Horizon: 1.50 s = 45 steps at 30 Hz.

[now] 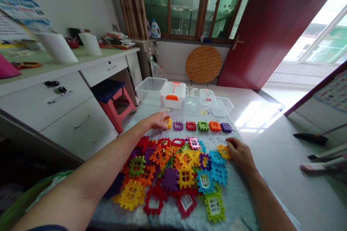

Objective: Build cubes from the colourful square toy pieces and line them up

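Observation:
A heap of colourful interlocking plastic tiles [173, 173] covers the near half of a small table [238, 191]. Beyond it stands a row of small square tiles: purple [178, 126], red [191, 126], green [203, 126], orange [214, 126] and dark purple [226, 127]. My left hand [159, 120] reaches to the left end of that row, its fingers closed on a yellow tile [168, 122]. My right hand [240, 152] rests at the heap's right edge, fingers curled on another yellow tile [223, 151].
Clear plastic boxes [173, 94] with lids stand at the table's far end. A white desk with drawers [67, 104] and a pink stool [116, 104] lie to the left. A round wooden board [203, 64] leans on the far wall. Broom handles [320, 139] lie on the floor at right.

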Tool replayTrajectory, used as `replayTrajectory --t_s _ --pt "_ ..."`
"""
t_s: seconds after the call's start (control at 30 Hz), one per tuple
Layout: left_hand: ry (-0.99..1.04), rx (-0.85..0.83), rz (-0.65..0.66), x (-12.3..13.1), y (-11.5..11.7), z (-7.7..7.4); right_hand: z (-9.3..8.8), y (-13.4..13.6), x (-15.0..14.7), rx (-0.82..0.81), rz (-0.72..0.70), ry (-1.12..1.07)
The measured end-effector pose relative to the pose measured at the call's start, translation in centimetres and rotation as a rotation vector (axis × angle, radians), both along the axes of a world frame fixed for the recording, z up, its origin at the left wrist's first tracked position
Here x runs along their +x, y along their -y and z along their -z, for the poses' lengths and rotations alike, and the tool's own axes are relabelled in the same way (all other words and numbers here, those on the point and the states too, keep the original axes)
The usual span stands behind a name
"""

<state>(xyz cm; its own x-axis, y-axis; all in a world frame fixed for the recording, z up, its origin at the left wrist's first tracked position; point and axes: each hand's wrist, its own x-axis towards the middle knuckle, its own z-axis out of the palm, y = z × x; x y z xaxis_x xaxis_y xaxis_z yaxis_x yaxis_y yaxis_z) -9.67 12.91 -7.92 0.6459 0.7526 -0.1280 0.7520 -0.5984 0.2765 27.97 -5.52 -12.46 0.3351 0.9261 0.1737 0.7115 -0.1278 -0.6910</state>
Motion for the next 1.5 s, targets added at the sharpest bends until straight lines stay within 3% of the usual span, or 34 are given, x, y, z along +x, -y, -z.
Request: replayTrajectory --t_s 0.37,0.5,0.67,0.8,0.93,1.23,1.5 --pt "-0.029 -0.018 -0.028 0.3 0.3 0.2 -0.1 0.1 -0.1 -0.008 0.004 0.007" --pt "-0.031 0.02 -0.027 0.2 0.7 -0.4 -0.2 0.1 -0.1 -0.001 0.001 0.006" --pt "0.052 0.145 0.005 -0.5 3.9 -3.1 -0.6 0.2 -0.3 0.013 -0.002 0.005" --pt "0.088 -0.066 0.109 -1.0 7.8 -4.7 -1.0 0.3 -0.6 0.005 0.005 -0.005" --pt "-0.011 -0.202 0.105 -0.9 9.8 -4.7 -1.1 0.3 -0.7 0.003 0.011 -0.019" --pt "-0.034 -0.206 0.093 0.1 9.5 -4.0 -0.7 0.2 -0.4 0.01 0.0 0.005" --pt "0.109 -0.127 0.123 0.1 9.3 -5.3 -0.9 0.2 -0.6 0.01 -0.011 0.003"
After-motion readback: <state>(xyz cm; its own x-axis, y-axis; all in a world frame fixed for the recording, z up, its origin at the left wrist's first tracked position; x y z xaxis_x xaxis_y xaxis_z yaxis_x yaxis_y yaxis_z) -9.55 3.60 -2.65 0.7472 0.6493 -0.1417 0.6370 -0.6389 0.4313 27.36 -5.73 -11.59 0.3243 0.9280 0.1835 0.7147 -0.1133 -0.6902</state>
